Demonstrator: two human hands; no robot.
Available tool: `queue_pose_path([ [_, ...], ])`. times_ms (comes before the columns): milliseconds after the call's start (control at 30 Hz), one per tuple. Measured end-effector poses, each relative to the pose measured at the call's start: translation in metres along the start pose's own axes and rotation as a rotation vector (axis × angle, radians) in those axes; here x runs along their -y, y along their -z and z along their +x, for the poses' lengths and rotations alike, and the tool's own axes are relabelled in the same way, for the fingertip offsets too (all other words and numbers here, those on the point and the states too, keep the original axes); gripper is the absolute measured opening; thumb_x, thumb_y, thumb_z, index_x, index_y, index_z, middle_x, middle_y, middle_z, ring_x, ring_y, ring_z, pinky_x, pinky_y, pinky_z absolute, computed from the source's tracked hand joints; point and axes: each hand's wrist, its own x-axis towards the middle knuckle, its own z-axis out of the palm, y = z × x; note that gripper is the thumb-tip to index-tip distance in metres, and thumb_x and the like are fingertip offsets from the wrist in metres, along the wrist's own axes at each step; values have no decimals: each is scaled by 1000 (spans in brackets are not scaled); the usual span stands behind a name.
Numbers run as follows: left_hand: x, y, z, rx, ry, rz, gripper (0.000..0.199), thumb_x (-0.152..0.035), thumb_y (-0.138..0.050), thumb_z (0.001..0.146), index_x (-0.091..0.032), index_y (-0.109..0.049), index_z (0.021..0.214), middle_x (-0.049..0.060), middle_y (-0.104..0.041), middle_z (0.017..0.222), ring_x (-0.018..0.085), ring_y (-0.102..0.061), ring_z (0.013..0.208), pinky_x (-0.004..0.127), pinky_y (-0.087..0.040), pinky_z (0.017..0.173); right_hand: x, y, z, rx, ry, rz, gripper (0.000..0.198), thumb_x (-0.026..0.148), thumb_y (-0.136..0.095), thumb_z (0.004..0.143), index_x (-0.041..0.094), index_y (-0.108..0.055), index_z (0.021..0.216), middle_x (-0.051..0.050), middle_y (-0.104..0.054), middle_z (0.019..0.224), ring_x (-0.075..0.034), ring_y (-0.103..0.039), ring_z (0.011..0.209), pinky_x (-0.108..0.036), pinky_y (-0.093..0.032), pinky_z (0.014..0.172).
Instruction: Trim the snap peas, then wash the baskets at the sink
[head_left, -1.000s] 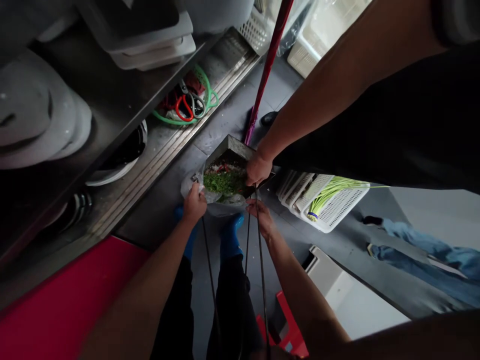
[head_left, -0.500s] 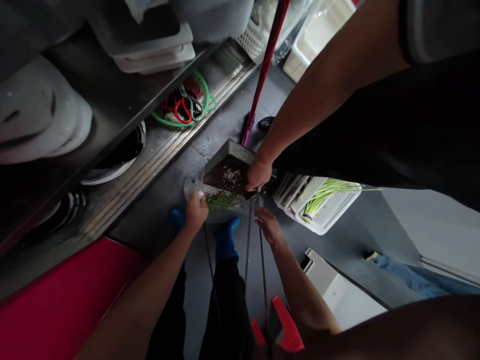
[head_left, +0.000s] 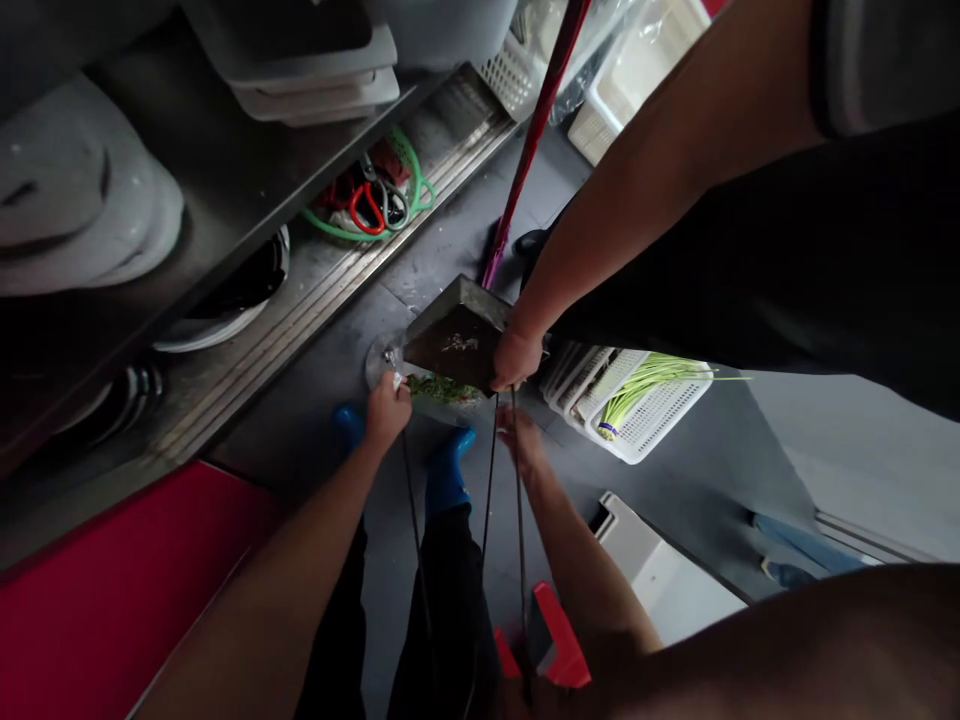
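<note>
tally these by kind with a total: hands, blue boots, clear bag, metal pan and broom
Hands: 3 (the person's left hand and right hand, plus another person's hand)
Blue boots: 2
Clear bag: 1
Metal pan: 1
Broom: 1
Total: 8

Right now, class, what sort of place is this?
Probably a working kitchen: long green vegetable stalks in a white perforated plastic basket, and red-handled scissors in a curved green plastic basket.
</note>
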Motion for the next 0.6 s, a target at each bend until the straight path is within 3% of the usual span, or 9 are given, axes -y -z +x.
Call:
queue_pose_path([
  [67, 7, 15, 10, 44, 50, -104, 6, -21, -51, 77, -18, -55, 81, 4, -61, 75, 20, -57, 74, 29, -42, 69, 1, 12, 0, -43, -24, 25, 30, 48, -59, 67, 22, -60, 81, -1, -59, 75, -15, -54, 72, -27, -39, 61],
  [200, 21, 40, 23, 62, 215, -318, 8, -22, -52, 72, -17, -53, 78, 0, -60, 66, 13, -50, 55, 23, -38, 55, -11, 23, -10, 53, -59, -46, 36, 41, -68, 58, 23, -60, 89, 1, -58, 73, -14, -53, 72, -24, -38, 61],
  [400, 29, 50, 13, 21, 350, -534, 5, -17, -53, 76, -14, -50, 72, -1, -55, 62, 10, -49, 52, 21, -37, 52, -31, 8, -20, -1, -79, 36, 42, 42, -66, 56, 22, -54, 91, 0, -58, 77, -15, -54, 74, -25, -40, 62],
  [600, 24, 51, 17, 35, 387, -556, 15, -21, -58, 86, -12, -54, 74, -3, -53, 64, 9, -50, 54, 22, -42, 53, -37, 15, -27, -61, -91, 6, 34, 39, -60, 55, 29, -51, 86, 0, -59, 73, -19, -57, 73, -34, -42, 64],
])
